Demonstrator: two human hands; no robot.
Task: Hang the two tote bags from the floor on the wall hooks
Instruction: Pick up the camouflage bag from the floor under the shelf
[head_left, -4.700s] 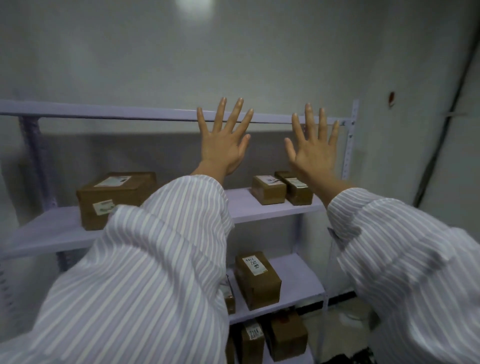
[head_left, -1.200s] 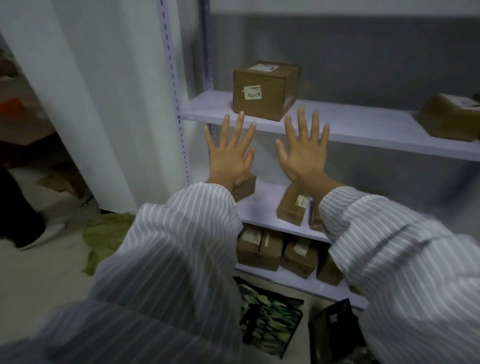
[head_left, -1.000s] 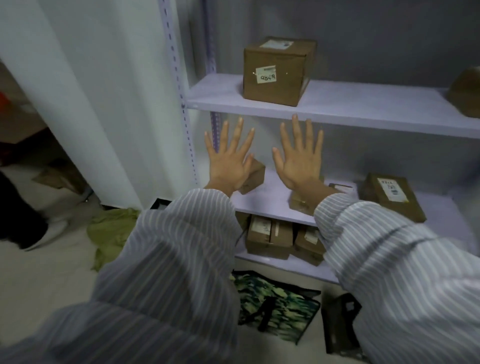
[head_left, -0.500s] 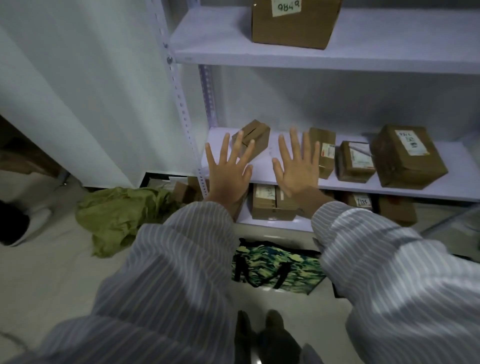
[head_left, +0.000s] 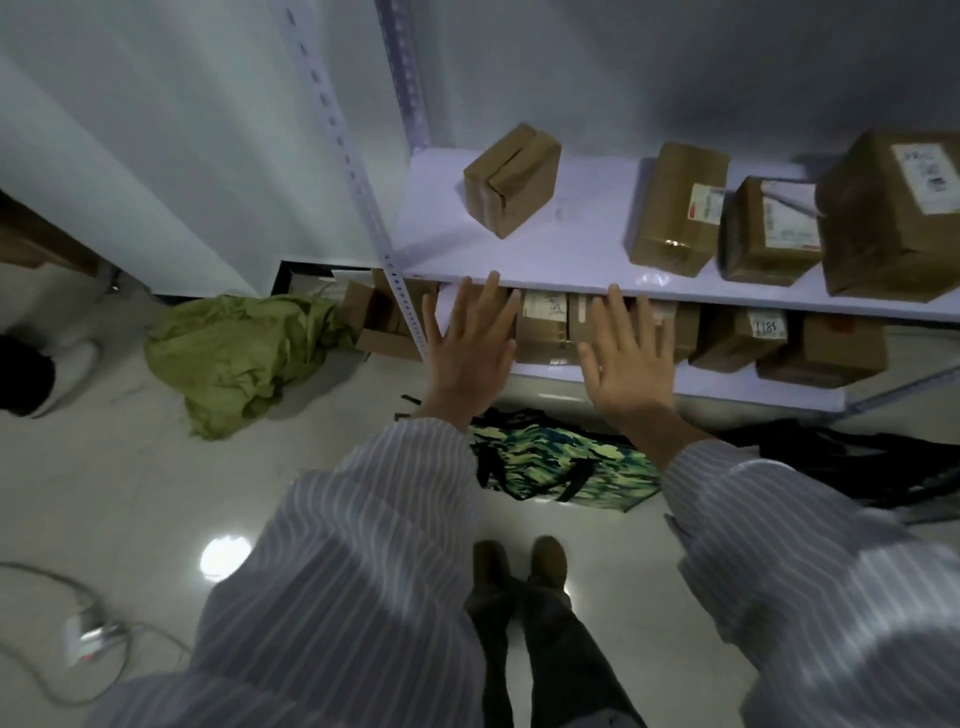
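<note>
A green camouflage tote bag (head_left: 558, 465) with black handles lies flat on the floor in front of the shelf, partly hidden by my sleeves. A black tote bag (head_left: 852, 462) lies on the floor to its right, partly behind my right sleeve. My left hand (head_left: 470, 348) and my right hand (head_left: 626, 364) are stretched out side by side above the bags, palms down, fingers spread, holding nothing. No wall hooks are in view.
A white metal shelf unit (head_left: 571, 280) holds several brown cardboard boxes on two levels. A crumpled green cloth (head_left: 239, 353) lies on the floor at the left. My shoes (head_left: 519, 564) stand just short of the camouflage bag. A cable and plug (head_left: 83, 631) lie bottom left.
The view has tilted from the upper shelves down to the floor. Both tote bags and my shoes have come into sight. My hands stay spread and empty.
</note>
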